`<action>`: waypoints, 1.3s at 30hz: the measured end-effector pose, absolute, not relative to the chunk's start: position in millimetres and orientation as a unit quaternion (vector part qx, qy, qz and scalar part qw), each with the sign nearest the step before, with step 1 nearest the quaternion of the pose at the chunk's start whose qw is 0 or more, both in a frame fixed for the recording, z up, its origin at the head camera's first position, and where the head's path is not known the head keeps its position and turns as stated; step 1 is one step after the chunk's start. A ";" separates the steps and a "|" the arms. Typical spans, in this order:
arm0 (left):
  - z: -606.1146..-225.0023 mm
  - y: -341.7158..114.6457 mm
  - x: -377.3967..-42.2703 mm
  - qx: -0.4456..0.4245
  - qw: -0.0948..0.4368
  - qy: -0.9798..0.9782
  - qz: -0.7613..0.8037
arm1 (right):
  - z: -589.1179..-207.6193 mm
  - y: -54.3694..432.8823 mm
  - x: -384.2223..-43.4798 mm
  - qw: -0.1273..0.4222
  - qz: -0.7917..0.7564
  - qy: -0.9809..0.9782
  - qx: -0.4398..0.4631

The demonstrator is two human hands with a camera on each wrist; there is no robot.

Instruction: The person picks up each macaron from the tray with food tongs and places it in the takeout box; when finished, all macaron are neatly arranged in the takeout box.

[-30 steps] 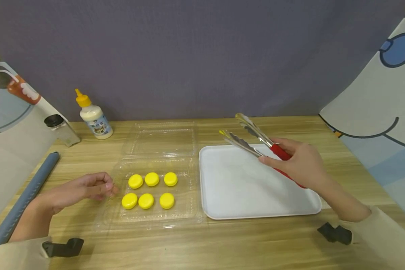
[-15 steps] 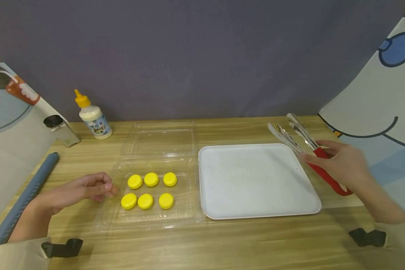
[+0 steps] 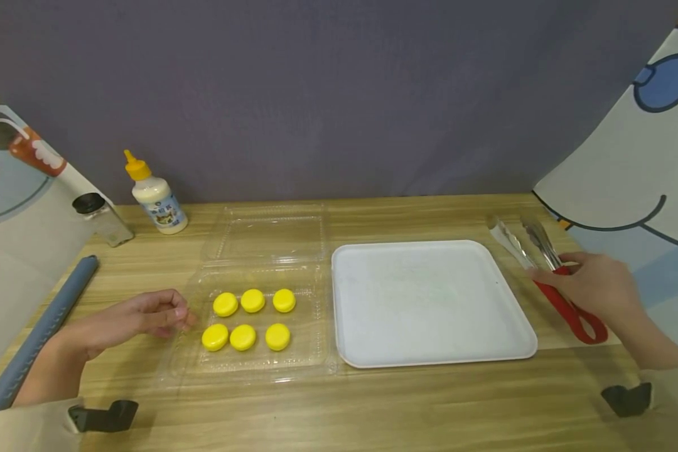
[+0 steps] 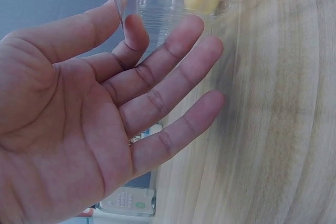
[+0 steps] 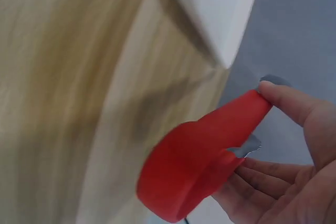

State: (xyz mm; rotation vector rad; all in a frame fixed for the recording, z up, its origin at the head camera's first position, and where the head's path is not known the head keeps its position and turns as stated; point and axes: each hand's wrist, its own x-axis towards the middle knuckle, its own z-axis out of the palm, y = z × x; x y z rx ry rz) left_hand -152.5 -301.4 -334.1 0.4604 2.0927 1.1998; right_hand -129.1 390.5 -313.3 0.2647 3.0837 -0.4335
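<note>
My right hand holds metal tongs with red handles between thumb and fingers, to the right of the white tray. The tongs' arms stand apart with nothing between their tips. In the right wrist view the red handle end hangs over the table, its shadow below. My left hand is at the left edge of a hinged clear plastic container, lid laid back. Its thumb and index finger pinch the rim; the other fingers extend. Several yellow round, flattened pieces lie in two rows inside.
A squeeze bottle with a yellow cap and a black-lidded shaker jar stand at the back left. A grey-blue rod lies along the left side. A dark cloth wall closes off the back.
My right hand has carried the tongs from above the tray to the right and lowered them toward the table beside it. The left hand and the yellow pieces stay put.
</note>
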 end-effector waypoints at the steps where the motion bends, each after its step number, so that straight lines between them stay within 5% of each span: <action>1: -334.1 -301.4 -152.6 0.176 0.337 0.802 0.460 | -314.5 392.0 -129.1 0.016 -0.132 0.988 0.082; 12: -334.2 -301.2 -152.1 0.174 0.338 0.803 0.459 | -333.6 412.0 -137.5 0.062 -0.075 0.992 0.078; 28: -334.8 -301.6 -152.5 0.177 0.337 0.802 0.462 | -348.5 413.3 -137.5 0.016 -0.100 0.993 0.067; 39: -334.4 -301.0 -151.8 0.176 0.335 0.802 0.462 | -345.5 409.9 -137.7 0.043 -0.097 0.993 0.055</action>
